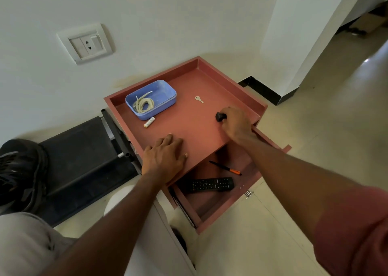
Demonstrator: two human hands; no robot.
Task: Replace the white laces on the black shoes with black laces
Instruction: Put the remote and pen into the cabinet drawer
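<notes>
A black shoe (pixel 20 170) sits at the far left on a black rack. White laces (pixel 143 104) lie coiled in a blue plastic tray (pixel 165 99) on the reddish cabinet top (pixel 189 116). My left hand (pixel 165 156) rests flat on the cabinet top near its front edge. My right hand (pixel 236 124) is at the right side of the top, its fingers curled round a small black bundle (pixel 219 116) that looks like rolled black lace; most of the bundle is hidden by the fingers.
A key (pixel 198 99) and a small battery (pixel 149 122) lie on the top. The drawer (pixel 235 200) below stands pulled out, holding a remote (pixel 212 184) and a pen (pixel 225 168). A wall socket (pixel 87 43) is on the wall behind. My knee is at lower left.
</notes>
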